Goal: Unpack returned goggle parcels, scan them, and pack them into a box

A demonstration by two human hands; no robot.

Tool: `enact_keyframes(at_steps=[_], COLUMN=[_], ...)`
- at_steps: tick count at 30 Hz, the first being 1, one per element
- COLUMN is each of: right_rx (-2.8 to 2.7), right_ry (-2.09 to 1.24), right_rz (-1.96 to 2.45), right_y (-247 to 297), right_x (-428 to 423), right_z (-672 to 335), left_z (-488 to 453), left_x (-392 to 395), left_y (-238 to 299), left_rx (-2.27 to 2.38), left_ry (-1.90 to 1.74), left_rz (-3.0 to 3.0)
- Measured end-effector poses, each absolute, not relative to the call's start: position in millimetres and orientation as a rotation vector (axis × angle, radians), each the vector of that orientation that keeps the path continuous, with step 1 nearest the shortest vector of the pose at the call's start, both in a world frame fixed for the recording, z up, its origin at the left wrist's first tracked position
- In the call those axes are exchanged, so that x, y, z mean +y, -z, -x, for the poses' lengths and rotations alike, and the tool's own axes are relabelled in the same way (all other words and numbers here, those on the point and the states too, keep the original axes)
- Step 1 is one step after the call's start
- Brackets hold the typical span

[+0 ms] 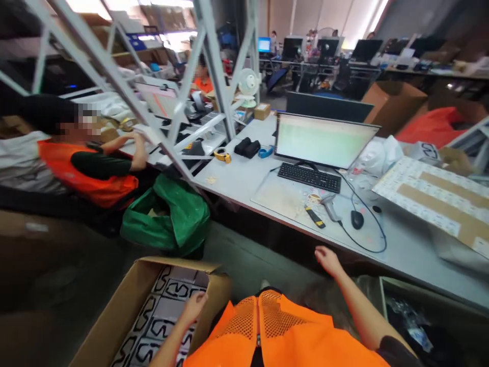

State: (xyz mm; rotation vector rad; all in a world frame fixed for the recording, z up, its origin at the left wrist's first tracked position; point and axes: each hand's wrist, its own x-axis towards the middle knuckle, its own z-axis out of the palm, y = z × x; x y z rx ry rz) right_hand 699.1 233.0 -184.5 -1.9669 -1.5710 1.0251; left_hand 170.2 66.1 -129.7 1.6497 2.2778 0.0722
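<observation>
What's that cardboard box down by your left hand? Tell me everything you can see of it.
The cardboard box sits open on the floor at lower left. It is plain brown, with its flaps spread outward. It is packed with flat grey packets printed with black looping marks and laid in rows. The left hand reaches in near the right wall, over the packets; whether it grips one is unclear.
</observation>
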Motion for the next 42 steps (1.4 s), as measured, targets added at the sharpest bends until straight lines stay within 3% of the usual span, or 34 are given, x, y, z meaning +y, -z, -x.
enact_keyframes(at_steps=[6,10,13,19,29,42], right_rx=[-1.304,-1.313,-1.321,-1.342,-1.249,-1.31], right_ry=[-0.354,-0.073,0.014,0.305,0.396,0.437], right_rz=[2.037,2.106,2.222,2.197,2.122,2.111], right_y=[154,202,254,297,328,325], right_x=[346,400,417,410,406,407], right_z=[-821,-862,-869,-888,-899,-901], left_z=[-208,-308,-363,-378,-374,-373], left_x=[294,451,513,518,517,516], left_y=[141,148,183,246,243,249], left_rx=[2.025,1.835,1.879,1.943,1.935,1.938], left_ry=[-0.293,-0.294,-0.109,-0.198,-0.182,-0.21], left_rz=[-1.814,-2.235,-2.262,-2.318,-2.298,-2.297])
